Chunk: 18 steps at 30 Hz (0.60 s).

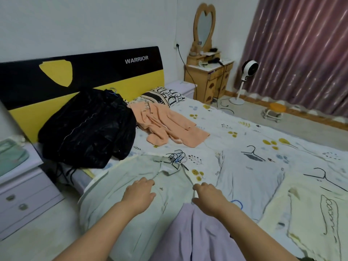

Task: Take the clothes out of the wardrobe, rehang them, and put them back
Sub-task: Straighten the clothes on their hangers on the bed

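A pale green collared shirt lies flat on the bed in front of me, its collar toward a bunch of thin wire hangers. My left hand rests on the shirt's chest, its fingers curled at the placket. My right hand pinches the shirt's right edge. A lilac garment lies just below both hands. Two single black hangers lie on the sheet to the right. A cream printed garment is spread at the right.
A black jacket pile and a peach garment sit near the yellow-black headboard. A lilac nightstand stands left of the bed. A wooden dresser, a fan and a curtain are beyond.
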Each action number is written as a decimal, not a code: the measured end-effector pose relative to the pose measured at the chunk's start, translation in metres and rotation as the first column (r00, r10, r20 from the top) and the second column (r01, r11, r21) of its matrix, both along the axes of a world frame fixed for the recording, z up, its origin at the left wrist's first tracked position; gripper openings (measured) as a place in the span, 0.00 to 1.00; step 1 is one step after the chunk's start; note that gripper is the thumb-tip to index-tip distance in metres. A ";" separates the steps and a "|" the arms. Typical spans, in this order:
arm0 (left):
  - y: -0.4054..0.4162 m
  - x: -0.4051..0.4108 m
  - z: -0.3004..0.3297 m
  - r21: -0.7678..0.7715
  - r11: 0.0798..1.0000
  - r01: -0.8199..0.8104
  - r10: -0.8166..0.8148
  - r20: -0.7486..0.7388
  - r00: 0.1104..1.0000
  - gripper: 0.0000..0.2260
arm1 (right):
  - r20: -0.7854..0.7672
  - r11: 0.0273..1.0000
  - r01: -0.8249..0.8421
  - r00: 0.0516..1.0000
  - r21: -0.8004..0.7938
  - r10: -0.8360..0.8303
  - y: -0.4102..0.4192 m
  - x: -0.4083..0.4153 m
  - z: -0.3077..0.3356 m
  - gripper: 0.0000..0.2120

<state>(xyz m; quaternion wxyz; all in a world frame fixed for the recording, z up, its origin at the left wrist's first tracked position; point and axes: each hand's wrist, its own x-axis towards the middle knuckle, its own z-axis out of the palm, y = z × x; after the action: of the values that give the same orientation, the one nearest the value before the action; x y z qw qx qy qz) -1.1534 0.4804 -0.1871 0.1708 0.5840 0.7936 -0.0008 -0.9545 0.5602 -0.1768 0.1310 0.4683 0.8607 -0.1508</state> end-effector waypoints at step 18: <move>0.144 -0.087 -0.069 -0.065 0.998 0.010 -0.007 0.042 0.999 0.18 | 0.072 0.986 0.098 0.993 -0.137 -0.088 0.147 -0.083 -0.078 0.21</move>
<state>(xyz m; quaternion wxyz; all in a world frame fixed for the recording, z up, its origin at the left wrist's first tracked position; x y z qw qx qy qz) -1.2403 0.6239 -0.2566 0.2063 0.5813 0.7869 -0.0149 -1.0378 0.7075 -0.2548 0.1845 0.5022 0.8204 -0.2014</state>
